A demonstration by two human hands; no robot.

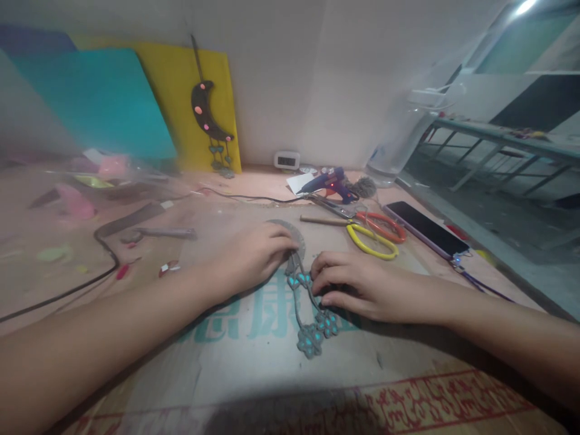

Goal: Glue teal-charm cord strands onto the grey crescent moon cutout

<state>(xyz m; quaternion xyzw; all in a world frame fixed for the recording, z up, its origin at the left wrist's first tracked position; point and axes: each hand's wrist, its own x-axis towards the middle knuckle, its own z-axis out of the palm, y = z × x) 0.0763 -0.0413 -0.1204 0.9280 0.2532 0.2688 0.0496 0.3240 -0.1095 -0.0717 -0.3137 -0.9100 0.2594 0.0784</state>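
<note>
On the cardboard lies a grey crescent moon ornament, partly hidden by my left hand. My left hand is closed on the crescent's lower part, fingers bent over it where the cords begin. Two grey cords hang toward me from it, with small turquoise-centred hearts partway down. At their ends are two grey flowers with turquoise petals, the nearer flower and the farther flower. My right hand rests just right of the cords, fingers curled but apart, fingertips beside the right heart; nothing shows in its grasp.
Scissors with an orange handle and a yellow handle lie beyond my right hand, near a phone. Behind are a blue glue gun, a small digital clock and a clear jug. A finished moon hanging leans at the back left.
</note>
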